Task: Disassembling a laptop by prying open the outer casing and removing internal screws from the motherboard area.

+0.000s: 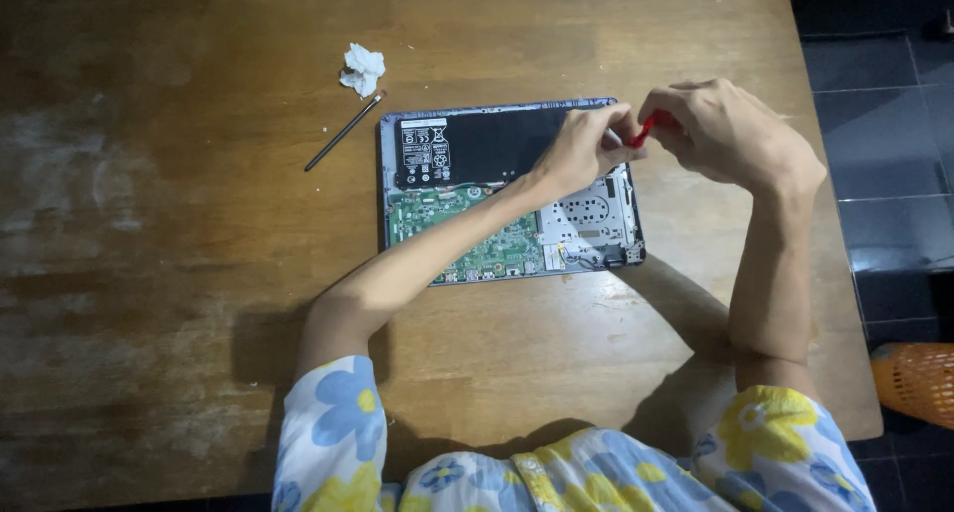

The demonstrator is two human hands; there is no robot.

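Both hands meet above the opened laptop (507, 189) on the counter (199, 273), left hand (586, 149) and right hand (720, 129) pinching a small red tool (646, 129), perhaps a screwdriver being fitted with a bit, needing steady alignment.

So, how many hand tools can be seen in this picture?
2. A thin metal tool lies on the table, left of the open laptop. A red-handled tool is held between both hands above the laptop. Others may be hidden.
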